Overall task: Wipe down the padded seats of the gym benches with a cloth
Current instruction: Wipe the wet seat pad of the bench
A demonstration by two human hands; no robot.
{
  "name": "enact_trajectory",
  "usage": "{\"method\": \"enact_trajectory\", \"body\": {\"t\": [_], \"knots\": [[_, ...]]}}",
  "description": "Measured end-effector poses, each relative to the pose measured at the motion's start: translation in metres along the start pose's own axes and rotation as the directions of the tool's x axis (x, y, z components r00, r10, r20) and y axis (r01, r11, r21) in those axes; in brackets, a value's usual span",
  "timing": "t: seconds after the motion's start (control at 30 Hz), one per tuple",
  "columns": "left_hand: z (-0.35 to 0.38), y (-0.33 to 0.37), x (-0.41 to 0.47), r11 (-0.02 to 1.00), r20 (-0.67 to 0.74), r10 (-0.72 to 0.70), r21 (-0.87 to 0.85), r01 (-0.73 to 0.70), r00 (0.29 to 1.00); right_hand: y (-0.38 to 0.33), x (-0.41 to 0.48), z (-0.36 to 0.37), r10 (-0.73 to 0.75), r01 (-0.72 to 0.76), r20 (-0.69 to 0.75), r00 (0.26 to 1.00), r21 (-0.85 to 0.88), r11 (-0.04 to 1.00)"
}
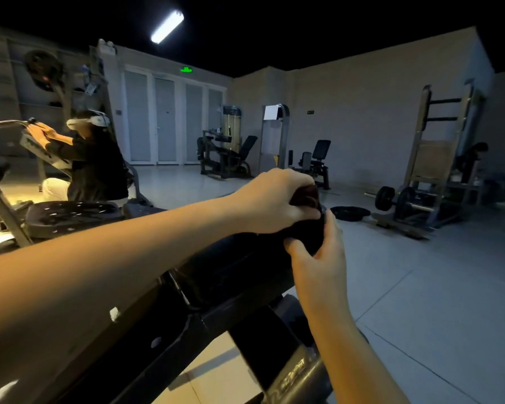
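A black padded bench [225, 275] slants up from the lower left toward the middle of the view. At its far top end my left hand [274, 199] grips a dark reddish-brown cloth [305, 195] bunched over the pad's edge. My right hand [318, 249] reaches up from below and curls round the dark end of the pad and cloth just under the left hand. Both forearms stretch forward over the bench. The cloth is mostly hidden by my fingers.
A second worn black seat [73, 215] stands at left, with another person [96, 164] at a machine behind it. Leg machines [228, 156] line the far wall. A rack with a loaded barbell [403, 199] and a floor plate [350, 212] are at right.
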State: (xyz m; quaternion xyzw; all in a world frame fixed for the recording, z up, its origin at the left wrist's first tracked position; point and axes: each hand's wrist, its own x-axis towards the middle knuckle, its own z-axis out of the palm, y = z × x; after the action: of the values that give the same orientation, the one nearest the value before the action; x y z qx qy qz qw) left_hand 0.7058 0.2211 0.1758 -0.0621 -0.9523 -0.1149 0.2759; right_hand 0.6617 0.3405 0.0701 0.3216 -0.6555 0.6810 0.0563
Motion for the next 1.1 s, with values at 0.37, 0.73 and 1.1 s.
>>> {"method": "enact_trajectory", "body": {"t": [0.37, 0.73, 1.1], "knots": [[-0.014, -0.072, 0.025, 0.926, -0.081, -0.363, 0.077, 0.369, 0.928, -0.004, -0.005, 0.000, -0.004, 0.004, 0.005, 1.000, -0.023, 1.000], [-0.020, -0.113, 0.011, 0.910, -0.150, -0.392, 0.083, 0.407, 0.908, -0.002, -0.005, 0.000, -0.009, 0.009, 0.004, 1.000, -0.035, 0.999], [-0.014, -0.041, -0.025, 0.990, 0.013, -0.052, -0.132, 0.054, 0.999, -0.003, -0.003, -0.002, -0.002, 0.002, 0.008, 1.000, -0.014, 1.000]]}}
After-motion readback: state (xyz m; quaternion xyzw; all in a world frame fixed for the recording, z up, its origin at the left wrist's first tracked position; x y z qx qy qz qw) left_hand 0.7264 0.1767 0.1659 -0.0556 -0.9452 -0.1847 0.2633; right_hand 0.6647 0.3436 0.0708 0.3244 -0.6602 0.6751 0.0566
